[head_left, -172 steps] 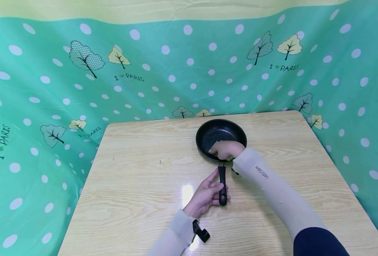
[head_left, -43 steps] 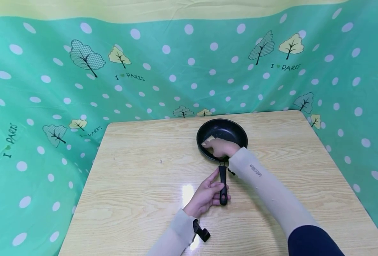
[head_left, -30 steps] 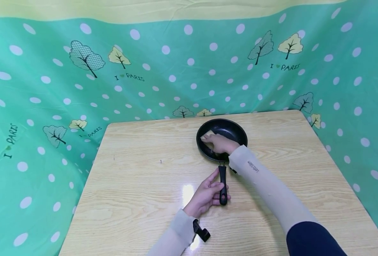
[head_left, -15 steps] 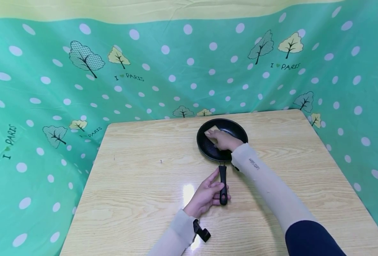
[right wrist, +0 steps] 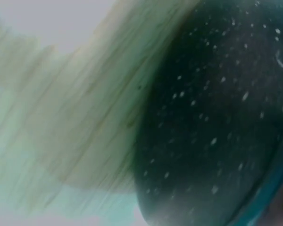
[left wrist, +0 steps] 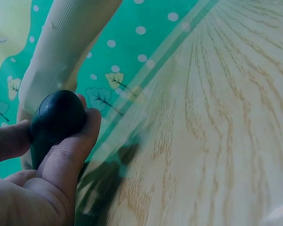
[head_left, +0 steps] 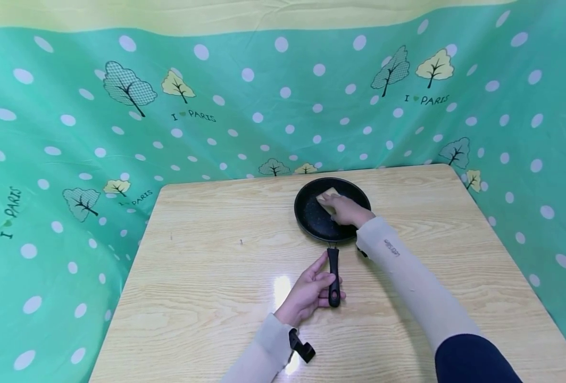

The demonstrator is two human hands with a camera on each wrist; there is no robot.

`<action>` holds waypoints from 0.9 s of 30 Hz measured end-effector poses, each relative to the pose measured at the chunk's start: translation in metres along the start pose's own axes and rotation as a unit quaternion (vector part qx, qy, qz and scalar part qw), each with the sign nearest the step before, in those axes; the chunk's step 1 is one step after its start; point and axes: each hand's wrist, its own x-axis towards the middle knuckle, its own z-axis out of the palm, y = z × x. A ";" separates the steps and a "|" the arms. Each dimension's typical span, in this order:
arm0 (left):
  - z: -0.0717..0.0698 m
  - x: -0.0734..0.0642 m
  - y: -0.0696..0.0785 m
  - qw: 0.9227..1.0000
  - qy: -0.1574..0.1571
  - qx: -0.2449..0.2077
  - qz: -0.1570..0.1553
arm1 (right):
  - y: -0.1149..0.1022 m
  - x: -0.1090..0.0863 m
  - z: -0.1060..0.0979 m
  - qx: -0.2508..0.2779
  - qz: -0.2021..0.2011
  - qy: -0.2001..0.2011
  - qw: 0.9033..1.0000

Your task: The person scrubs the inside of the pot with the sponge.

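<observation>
A black frying pan (head_left: 311,221) lies on the table, its handle pointing toward the person. My left hand (head_left: 307,292) holds the black handle (head_left: 333,276), thumb on top and fingers beneath. The left wrist view shows the rounded handle end (left wrist: 59,115) between thumb and fingers. Inside the pan, my right hand (head_left: 347,209) grips a tan sponge (head_left: 328,194) against the pan's bottom, near the far side. The hand covers much of the sponge. In the right wrist view the speckled dark side of the pan (right wrist: 212,122) fills the right, and the sponge is hidden.
The pale wooden table (head_left: 206,276) extends around the pan. A green dotted curtain (head_left: 244,106) hangs behind its far edge and along both sides. A black strap mount (head_left: 302,346) sits on the left wrist.
My right hand has moved the sponge from the pan's lower left up to the far side, then rightward. The left hand and the pan stay in place.
</observation>
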 end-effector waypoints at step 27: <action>-0.001 0.001 0.000 1.000 -0.004 0.002 0.003 | -0.018 -0.029 0.017 -0.003 -0.038 0.019 0.999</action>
